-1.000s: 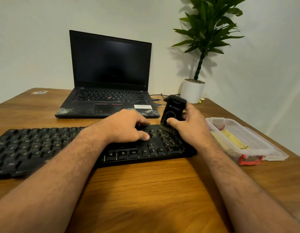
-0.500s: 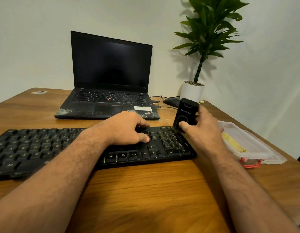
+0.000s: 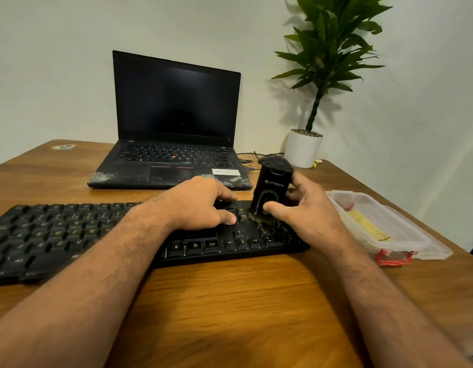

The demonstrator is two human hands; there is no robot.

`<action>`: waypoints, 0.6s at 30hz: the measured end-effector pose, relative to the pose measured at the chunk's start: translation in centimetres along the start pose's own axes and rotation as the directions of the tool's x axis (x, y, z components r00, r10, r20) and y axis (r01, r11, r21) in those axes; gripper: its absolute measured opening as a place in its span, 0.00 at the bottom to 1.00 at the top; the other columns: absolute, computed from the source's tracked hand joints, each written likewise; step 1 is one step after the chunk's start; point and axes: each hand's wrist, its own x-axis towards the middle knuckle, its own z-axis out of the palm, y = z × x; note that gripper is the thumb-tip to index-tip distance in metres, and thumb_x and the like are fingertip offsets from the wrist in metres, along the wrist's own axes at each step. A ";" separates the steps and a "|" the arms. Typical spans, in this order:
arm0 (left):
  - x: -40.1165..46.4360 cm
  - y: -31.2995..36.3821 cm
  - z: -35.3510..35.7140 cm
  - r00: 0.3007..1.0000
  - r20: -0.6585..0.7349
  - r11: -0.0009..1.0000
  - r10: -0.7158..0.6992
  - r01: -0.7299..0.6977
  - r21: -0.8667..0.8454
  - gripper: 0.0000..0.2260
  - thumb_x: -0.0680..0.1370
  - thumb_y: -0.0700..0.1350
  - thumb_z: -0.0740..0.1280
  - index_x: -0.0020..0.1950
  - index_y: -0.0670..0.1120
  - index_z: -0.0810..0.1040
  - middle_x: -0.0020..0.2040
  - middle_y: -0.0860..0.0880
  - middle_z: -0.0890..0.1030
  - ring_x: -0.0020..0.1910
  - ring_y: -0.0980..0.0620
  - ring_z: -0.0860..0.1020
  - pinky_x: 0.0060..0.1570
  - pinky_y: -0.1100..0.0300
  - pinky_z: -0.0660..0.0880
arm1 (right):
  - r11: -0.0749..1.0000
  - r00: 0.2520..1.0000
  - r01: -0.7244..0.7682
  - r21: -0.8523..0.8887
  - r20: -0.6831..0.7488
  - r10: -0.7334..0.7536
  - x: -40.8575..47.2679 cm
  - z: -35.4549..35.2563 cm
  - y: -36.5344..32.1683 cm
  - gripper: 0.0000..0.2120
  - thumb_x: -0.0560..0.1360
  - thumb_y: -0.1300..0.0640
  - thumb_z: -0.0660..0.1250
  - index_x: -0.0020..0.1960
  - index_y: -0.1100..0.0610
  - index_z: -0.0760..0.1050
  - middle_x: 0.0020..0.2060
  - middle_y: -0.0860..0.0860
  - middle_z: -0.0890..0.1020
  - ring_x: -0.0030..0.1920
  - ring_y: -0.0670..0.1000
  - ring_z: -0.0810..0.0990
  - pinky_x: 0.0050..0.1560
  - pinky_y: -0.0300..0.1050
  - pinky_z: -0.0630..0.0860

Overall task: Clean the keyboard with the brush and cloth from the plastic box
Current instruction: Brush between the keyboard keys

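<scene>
- Your left hand [image 3: 203, 201] and right hand [image 3: 307, 211] are bare: you wear no gloves.
- Both your forearms are bare too, with no sleeve reaching as far as the frame shows (upper arms lie outside it).
- Fine hair covers both forearms.
- Your wrists and fingers carry no watch, band or ring.

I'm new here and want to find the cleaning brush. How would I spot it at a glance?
Start at the long black keyboard on the wooden table and go to its right end. There the right hand holds the brush upright, bristles down on the keys. Unlike the flat things around it, it is a stubby black block with white lettering.
</scene>
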 end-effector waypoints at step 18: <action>-0.7 0.6 -0.2 1.000 0.020 1.000 0.009 -0.009 0.001 0.21 0.77 0.54 0.69 0.70 0.61 0.73 0.67 0.55 0.77 0.58 0.57 0.74 0.62 0.58 0.69 | 1.000 0.999 0.022 0.014 0.030 -0.022 -2.5 -0.7 -1.6 0.23 0.73 0.55 0.75 0.65 0.43 0.71 0.50 0.38 0.79 0.54 0.42 0.80 0.52 0.44 0.80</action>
